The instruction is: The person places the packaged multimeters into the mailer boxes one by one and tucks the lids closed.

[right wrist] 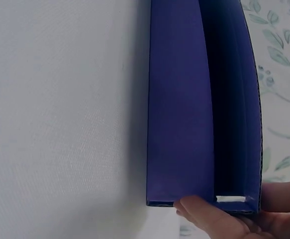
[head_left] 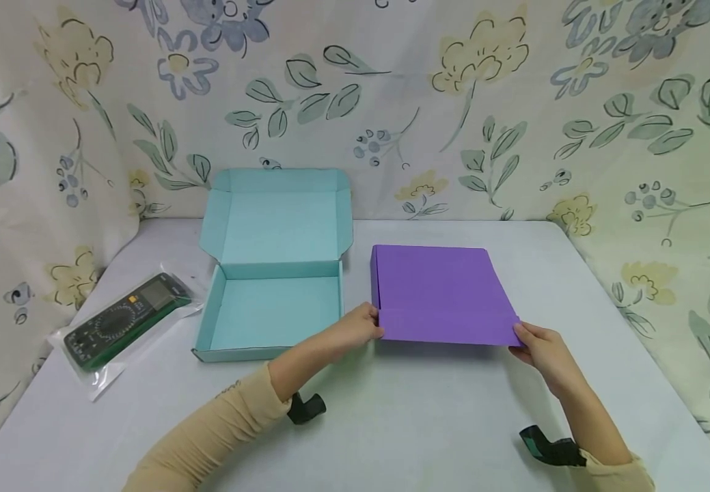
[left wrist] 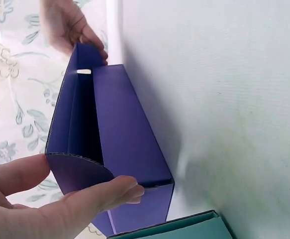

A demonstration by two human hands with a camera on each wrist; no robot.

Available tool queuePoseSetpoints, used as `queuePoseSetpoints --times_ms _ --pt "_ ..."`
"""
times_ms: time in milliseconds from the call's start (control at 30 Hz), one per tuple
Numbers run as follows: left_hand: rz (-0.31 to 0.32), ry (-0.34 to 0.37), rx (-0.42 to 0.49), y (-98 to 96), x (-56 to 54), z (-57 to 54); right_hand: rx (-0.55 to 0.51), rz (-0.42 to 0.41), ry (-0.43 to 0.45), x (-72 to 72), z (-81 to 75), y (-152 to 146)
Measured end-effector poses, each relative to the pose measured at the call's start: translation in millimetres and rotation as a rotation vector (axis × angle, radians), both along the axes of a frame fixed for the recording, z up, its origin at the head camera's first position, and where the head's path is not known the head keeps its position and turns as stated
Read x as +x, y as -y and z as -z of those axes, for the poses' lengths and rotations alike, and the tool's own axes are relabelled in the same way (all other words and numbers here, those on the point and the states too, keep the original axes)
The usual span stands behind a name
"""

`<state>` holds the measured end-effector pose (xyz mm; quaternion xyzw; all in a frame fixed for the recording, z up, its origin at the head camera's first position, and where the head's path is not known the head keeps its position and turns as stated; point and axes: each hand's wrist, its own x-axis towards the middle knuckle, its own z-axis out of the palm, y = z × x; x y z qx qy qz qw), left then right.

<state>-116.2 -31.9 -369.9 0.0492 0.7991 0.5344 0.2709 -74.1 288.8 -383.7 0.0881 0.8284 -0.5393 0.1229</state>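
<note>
A purple cardboard box [head_left: 441,283] lies right of the middle of the table, its lid lowered but with a gap along the front. My left hand [head_left: 355,328] pinches the lid's side flap [left wrist: 80,172] at the front left corner, thumb and a finger on its two sides. At the front right corner my right hand [head_left: 542,352] grips the lid's edge. In the right wrist view the right thumb [right wrist: 204,211] touches the corner near the front wall [right wrist: 179,109]. The dark gap shows nothing of the inside.
An open light-blue box [head_left: 277,311] stands just left of the purple one, lid raised. Farther left lies a multimeter [head_left: 127,318] in a clear plastic bag. A flowered curtain [head_left: 391,123] hangs behind the white table [head_left: 428,424].
</note>
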Motion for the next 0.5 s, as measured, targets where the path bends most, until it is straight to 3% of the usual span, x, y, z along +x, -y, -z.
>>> queuePoseSetpoints --times_ms 300,500 --pt "-0.004 0.047 0.086 6.3 -1.8 4.6 0.003 -0.009 -0.004 1.1 -0.7 0.1" --pt "0.064 -0.052 -0.014 10.5 -3.4 7.9 0.024 -0.021 -0.017 2.0 2.7 -2.1"
